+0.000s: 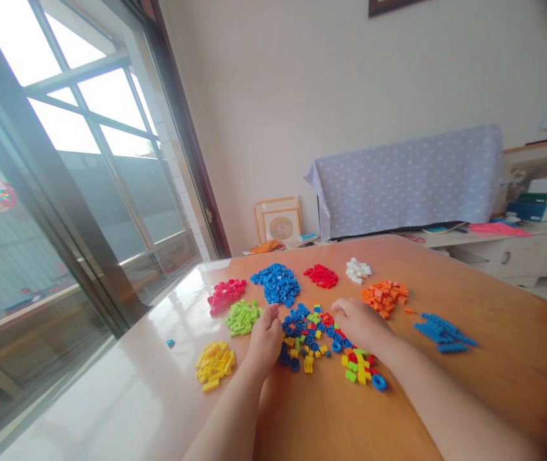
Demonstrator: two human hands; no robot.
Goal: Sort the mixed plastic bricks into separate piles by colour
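A mixed pile of small toy bricks, with blue, yellow, red and green pieces, lies on the table between my hands. My left hand rests on its edge along the left side of this pile, fingers loosely stretched and no brick visible in it. Over the right side of the pile, my right hand has its fingers bent together; whatever is between the fingertips is hidden. Below my right wrist lies a smaller mixed group of bricks, with a round blue piece at its edge.
Single-colour piles surround the middle: yellow, lime green, pinkish red, blue, red, white, orange and long blue bricks. A lone blue piece lies left. A window borders the table.
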